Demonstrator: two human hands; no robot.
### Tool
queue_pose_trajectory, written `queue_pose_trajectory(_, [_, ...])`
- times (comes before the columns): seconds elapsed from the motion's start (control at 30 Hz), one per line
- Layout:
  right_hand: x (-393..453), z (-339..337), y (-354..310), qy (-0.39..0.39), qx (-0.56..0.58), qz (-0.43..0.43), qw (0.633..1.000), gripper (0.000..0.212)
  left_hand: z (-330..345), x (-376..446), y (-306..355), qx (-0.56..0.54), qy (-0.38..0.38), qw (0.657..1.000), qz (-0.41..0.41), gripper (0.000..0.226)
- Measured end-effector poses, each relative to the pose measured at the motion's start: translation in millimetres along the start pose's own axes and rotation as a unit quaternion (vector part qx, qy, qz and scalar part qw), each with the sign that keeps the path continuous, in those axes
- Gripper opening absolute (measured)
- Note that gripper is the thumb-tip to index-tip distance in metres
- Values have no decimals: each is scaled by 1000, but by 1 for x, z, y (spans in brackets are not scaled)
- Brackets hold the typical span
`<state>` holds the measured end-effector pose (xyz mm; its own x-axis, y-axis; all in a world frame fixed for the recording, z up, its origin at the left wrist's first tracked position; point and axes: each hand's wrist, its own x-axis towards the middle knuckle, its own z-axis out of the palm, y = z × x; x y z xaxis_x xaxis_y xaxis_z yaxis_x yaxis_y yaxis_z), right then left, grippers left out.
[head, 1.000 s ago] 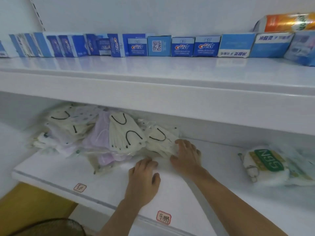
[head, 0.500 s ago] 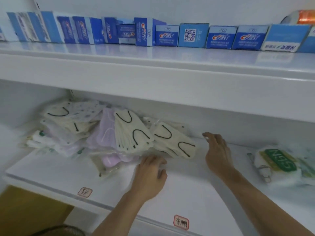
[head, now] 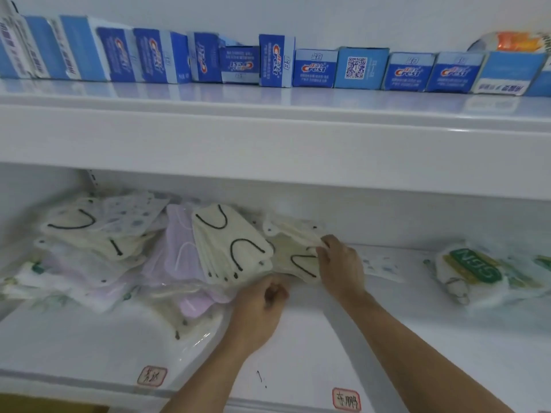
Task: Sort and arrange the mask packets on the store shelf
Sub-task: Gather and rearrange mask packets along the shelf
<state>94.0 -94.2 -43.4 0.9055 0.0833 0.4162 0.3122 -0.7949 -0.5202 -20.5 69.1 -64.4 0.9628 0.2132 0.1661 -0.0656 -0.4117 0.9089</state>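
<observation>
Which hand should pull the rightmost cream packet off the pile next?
Right hand: its fingers already pinch the rightmost cream packet. The left hand sits lower, curled at the pile's front edge.

bright even light, soft shadows, glossy shelf reflections, slight blur, wide-angle edge curve

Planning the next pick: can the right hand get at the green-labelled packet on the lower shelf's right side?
Probably yes. The right hand now grips a cream mask packet, but only bare shelf lies between it and the green-labelled packet.
</observation>
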Motion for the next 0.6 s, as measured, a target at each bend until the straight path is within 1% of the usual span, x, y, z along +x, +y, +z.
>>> queue_pose_trajectory(0.07, [-8, -9, 1, 68, 57, 10, 996, 5, -1, 0, 1, -39, 5, 999, -1, 22])
queue_pose_trajectory(0.1, [-14, -11, 1, 83, 82, 11, 993, 5, -2, 0, 1, -58, 3, 998, -4, 25])
queue_pose_trajectory(0.2, [-36, -6, 0, 70, 118, 28, 990, 11, -4, 0, 2, -120, 5, 992, -26, 32])
queue_pose_trajectory(0.27, [-52, -5, -7, 48, 167, 41, 984, 15, -8, 0, 5, -167, 1, 985, -43, 35])
queue_pose_trajectory(0.3, [-58, -6, -13, 45, 184, 26, 982, 17, -11, 0, 7, -186, -10, 981, -48, 44])
queue_pose_trajectory(0.33, [-63, -5, -19, 47, 183, -9, 982, 16, -14, 1, 8, -209, -27, 976, -47, 55])
queue_pose_trajectory(0.37, [-67, -3, -26, 46, 171, -50, 983, 14, -16, 1, 8, -228, -47, 972, -44, 62])
queue_pose_trajectory(0.4, [-73, 0, -33, 32, 157, -84, 983, 13, -17, -1, 9, -242, -61, 968, -30, 63])
queue_pose_trajectory(0.43, [-80, 3, -41, 11, 147, -111, 983, 12, -18, -3, 12, -247, -64, 967, -17, 58])
queue_pose_trajectory(0.47, [-86, 6, -47, -10, 136, -133, 982, 13, -18, -4, 15, -244, -48, 968, -17, 48])
queue_pose_trajectory(0.53, [-93, 6, -56, -55, 133, -167, 975, 22, -17, -3, 17, -231, 38, 971, -53, 17])
queue_pose_trajectory(0.57, [-94, 3, -58, -69, 138, -177, 972, 29, -17, -2, 15, -230, 85, 966, -78, 9])
queue_pose_trajectory(0.6, [-94, 0, -56, -62, 138, -186, 971, 33, -17, 0, 12, -235, 122, 959, -98, 11])
